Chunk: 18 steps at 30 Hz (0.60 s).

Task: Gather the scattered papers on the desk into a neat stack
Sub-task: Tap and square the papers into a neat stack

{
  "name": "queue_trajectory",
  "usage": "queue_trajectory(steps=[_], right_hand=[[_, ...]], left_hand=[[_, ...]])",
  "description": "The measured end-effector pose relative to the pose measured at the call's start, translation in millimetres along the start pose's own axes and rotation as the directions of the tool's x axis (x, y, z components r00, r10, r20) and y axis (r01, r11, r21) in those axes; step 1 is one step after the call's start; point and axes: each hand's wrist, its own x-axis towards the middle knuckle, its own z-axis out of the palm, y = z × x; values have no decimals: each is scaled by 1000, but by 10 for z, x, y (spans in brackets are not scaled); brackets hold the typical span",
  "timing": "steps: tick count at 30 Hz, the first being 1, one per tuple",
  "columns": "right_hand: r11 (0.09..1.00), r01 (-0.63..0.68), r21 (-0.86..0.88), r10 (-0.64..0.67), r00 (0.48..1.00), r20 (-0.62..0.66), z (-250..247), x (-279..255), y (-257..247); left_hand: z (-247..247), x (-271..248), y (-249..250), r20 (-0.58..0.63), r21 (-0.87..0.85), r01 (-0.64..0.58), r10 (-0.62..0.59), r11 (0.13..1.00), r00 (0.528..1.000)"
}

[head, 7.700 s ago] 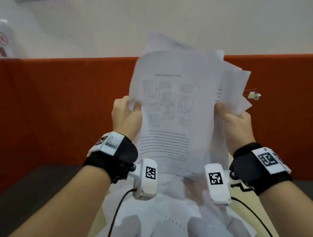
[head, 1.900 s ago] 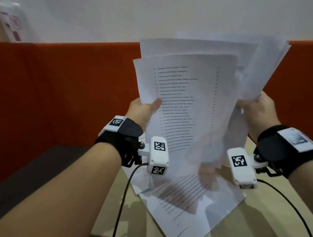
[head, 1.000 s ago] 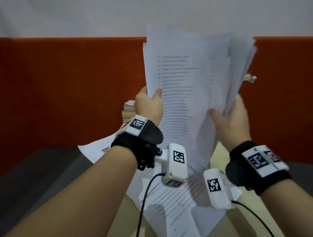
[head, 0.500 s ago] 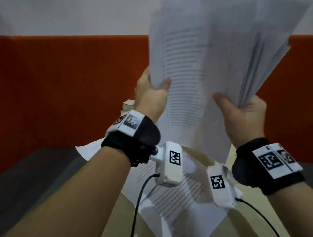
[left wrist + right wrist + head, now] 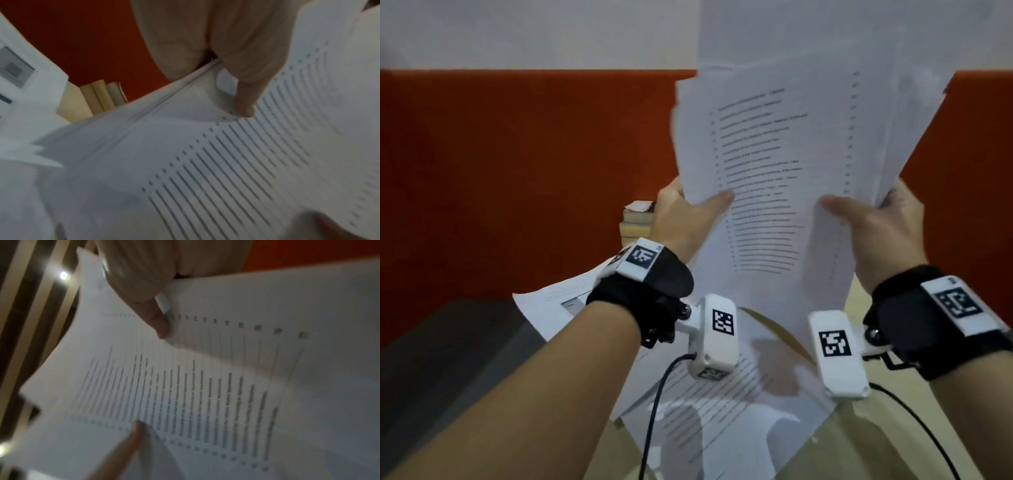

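I hold a bundle of white printed sheets [image 5: 791, 164] upright in the air above the desk, its top page a list of text lines. My left hand [image 5: 688, 219] grips the bundle's left edge, thumb on the front page. My right hand [image 5: 873, 219] grips the right edge the same way. The sheets behind fan out unevenly at the top right. In the left wrist view my thumb [image 5: 244, 104] presses the top page [image 5: 205, 162]; the right wrist view shows my right thumb [image 5: 158, 321] on the page [image 5: 205, 386]. More loose papers [image 5: 709, 421] lie on the desk below.
An orange partition [image 5: 517, 178] runs along the back of the light wooden desk [image 5: 893, 455]. A small stack of books [image 5: 637, 219] stands by the partition behind my left hand. One printed sheet [image 5: 551, 305] juts past the desk's left edge, over a dark surface [image 5: 431, 342].
The bundle has come down a little and squared toward me; my right hand has shifted out to the right edge. Both hands keep their grip.
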Motion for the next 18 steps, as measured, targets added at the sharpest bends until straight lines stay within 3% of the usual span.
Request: queue_trajectory(steps=[4,8,10,13,15,18], right_hand=[[992,-26,123,24,1000,17,-34,64,-104],[988,-133,81,122,984,130,-38,62,-85],[986,-158,55,150,980,133,-37,54,-57],[992,-75,98,74,997,15,-34,76,-89],[993,-14,113,18,999,-34,-16,100,-120],[997,73,-37,-75,996,-54,74,80,-156]], left_hand=[[-39,-24,-54,24,-35,93,-92,995,995],[-32,22,-3,-75,-26,32,-33,999,997],[-47,62,77,-61,-62,-29,25,998,998],[-64,115,147,-15,-47,-70,70,996,997],[-50,126,115,19,3,-18,18,1000,1000],[19,111,40,-30,175,-42,48,984,998]])
